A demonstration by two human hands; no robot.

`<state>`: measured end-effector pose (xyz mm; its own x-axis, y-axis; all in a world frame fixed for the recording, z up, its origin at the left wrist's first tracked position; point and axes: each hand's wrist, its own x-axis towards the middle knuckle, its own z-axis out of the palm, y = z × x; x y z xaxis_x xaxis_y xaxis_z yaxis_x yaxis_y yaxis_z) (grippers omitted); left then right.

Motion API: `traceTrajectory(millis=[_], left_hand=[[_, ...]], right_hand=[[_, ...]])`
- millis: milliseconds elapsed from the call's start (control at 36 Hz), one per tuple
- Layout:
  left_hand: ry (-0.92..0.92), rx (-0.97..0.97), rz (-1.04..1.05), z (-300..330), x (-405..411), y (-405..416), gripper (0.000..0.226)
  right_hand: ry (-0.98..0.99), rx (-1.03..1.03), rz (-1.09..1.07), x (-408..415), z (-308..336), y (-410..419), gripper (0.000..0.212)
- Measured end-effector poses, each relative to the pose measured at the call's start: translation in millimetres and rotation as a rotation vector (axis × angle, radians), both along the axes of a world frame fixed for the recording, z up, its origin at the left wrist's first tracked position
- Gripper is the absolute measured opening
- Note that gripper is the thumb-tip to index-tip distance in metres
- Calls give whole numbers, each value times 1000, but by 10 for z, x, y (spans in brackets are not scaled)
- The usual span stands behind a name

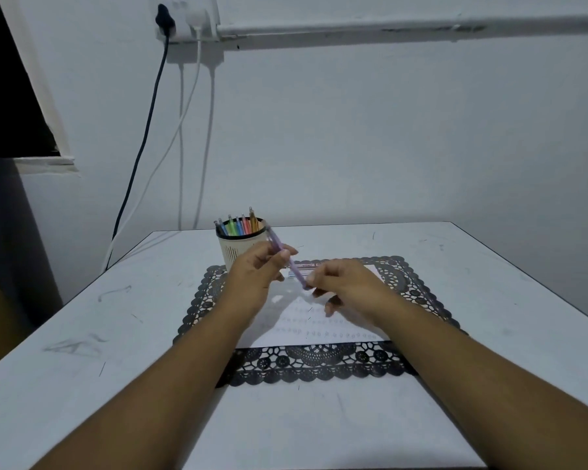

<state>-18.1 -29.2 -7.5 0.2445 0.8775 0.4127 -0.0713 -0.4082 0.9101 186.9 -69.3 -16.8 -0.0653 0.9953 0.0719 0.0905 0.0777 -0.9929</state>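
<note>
A purple pen (pixel 294 268) is held slanted in the air above a white sheet of paper (pixel 319 329) that has rows of small marks. My left hand (pixel 257 274) pinches the pen's upper part. My right hand (pixel 345 288) pinches its lower end. The sheet lies on a black lace mat (pixel 316 366). A cream pen holder (pixel 233 247) with several coloured pens stands just behind my left hand.
The white table (pixel 82 334) carries scuff marks and ends at a white wall. A black cable (pixel 143 140) and white cables hang from a wall socket (pixel 184 18) at the left rear. A dark window opening sits at far left.
</note>
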Motion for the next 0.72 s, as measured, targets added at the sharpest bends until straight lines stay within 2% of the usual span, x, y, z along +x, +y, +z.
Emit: traceTrajectory(millis=[56, 83, 111, 222, 417, 722], left_hand=[[224, 184, 106, -14, -27, 9, 18], [312, 259, 132, -13, -44, 9, 18], [397, 327, 148, -10, -62, 8, 18], [682, 532, 205, -8, -86, 16, 21], [796, 544, 179, 8, -74, 15, 21], [842, 562, 193, -2, -93, 12, 22]], right_hand=[[-261, 136, -80, -48, 38, -14, 11], [-322, 205, -123, -56, 66, -17, 11], [-306, 261, -158, -60, 98, -18, 13], [18, 334, -207, -12, 230, -47, 18], [-21, 315, -155, 79, 216, -36, 5], [-115, 279, -179, 116, 187, -15, 3]])
